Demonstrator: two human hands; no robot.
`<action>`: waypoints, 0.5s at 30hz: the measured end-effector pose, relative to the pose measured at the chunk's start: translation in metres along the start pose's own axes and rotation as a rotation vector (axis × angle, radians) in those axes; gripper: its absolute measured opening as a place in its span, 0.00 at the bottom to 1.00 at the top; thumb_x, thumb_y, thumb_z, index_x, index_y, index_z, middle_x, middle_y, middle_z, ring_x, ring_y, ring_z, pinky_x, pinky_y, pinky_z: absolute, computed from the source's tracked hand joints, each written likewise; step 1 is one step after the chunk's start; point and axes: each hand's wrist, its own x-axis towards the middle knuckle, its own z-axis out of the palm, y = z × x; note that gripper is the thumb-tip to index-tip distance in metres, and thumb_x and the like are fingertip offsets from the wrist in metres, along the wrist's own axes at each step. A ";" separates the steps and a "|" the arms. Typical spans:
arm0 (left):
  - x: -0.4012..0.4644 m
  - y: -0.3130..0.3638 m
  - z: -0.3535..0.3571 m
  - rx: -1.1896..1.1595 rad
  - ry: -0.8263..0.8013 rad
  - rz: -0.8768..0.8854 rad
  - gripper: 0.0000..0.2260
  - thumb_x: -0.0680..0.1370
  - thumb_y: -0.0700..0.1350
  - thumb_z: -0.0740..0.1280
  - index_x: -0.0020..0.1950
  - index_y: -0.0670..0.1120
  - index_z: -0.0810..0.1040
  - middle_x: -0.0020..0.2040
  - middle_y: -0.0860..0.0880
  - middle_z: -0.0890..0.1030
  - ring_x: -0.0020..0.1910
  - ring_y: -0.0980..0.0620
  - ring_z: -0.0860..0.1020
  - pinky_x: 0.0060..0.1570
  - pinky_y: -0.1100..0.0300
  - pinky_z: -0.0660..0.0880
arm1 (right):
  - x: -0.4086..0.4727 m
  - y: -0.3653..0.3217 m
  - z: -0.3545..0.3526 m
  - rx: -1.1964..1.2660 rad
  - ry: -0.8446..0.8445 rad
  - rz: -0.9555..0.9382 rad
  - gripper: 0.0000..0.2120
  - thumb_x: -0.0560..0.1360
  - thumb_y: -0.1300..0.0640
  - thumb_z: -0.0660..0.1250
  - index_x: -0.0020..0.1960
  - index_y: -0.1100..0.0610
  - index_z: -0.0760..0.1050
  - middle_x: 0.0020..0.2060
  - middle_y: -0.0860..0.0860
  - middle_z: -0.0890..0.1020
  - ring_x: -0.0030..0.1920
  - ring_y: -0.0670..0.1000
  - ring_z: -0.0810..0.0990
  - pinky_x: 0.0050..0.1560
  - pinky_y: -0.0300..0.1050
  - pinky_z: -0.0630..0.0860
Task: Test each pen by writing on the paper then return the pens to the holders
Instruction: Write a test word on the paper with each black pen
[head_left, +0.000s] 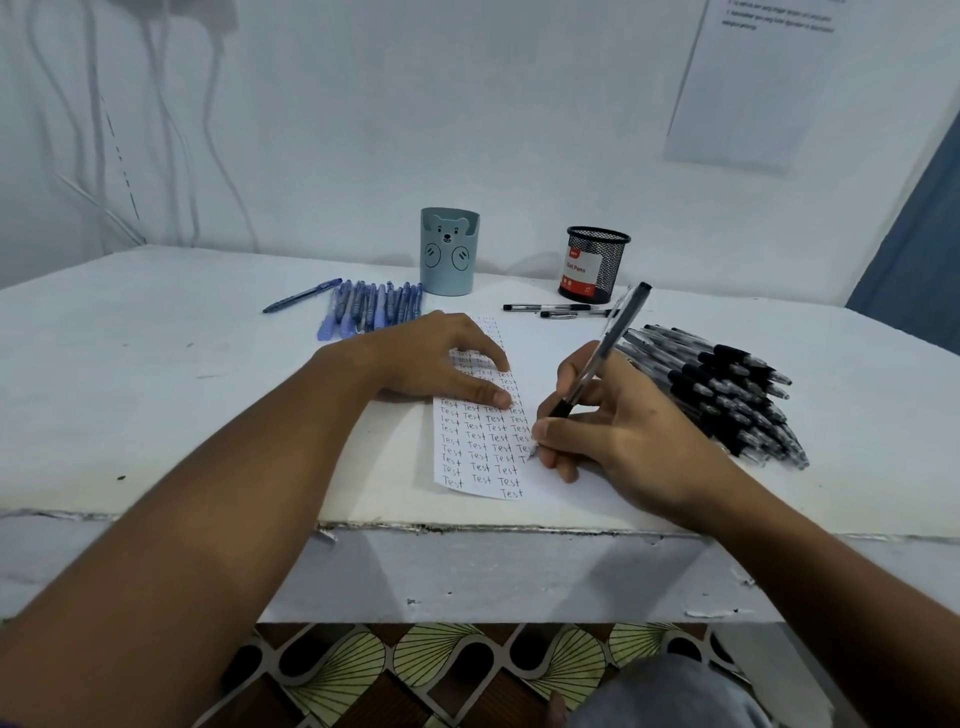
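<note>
Where right hand (618, 431) grips, pen tip (531, 457) hidden.

1. A white table (156, 405) is seen across the scene, its near edge chipped and cracked.
2. A white wall (363, 130) is seen behind it at the far side.
3. Pale cables (171, 130) are hung down the wall at far left.
4. A printed sheet (753, 83) is fixed to the wall at far right.
5. A patterned floor (415, 670) is glimpsed below the near edge.
</note>
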 end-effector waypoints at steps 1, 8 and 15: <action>0.000 0.000 0.000 0.002 0.000 0.000 0.24 0.67 0.65 0.70 0.61 0.60 0.78 0.60 0.58 0.71 0.62 0.59 0.68 0.63 0.61 0.62 | 0.000 0.000 0.000 0.004 0.006 0.003 0.14 0.74 0.69 0.70 0.50 0.59 0.66 0.38 0.63 0.82 0.34 0.60 0.79 0.40 0.53 0.77; 0.001 0.000 -0.001 0.013 0.000 0.001 0.23 0.68 0.64 0.71 0.61 0.60 0.78 0.59 0.59 0.71 0.61 0.60 0.68 0.61 0.63 0.61 | 0.000 -0.001 -0.002 0.054 0.018 0.005 0.15 0.73 0.71 0.70 0.48 0.58 0.66 0.39 0.66 0.80 0.34 0.61 0.77 0.37 0.53 0.74; 0.001 0.000 0.000 0.004 -0.006 -0.008 0.25 0.66 0.66 0.70 0.61 0.60 0.78 0.60 0.59 0.71 0.62 0.60 0.68 0.62 0.62 0.62 | 0.001 -0.001 -0.002 0.048 0.013 0.007 0.15 0.73 0.72 0.69 0.48 0.59 0.66 0.37 0.63 0.81 0.34 0.61 0.77 0.37 0.52 0.74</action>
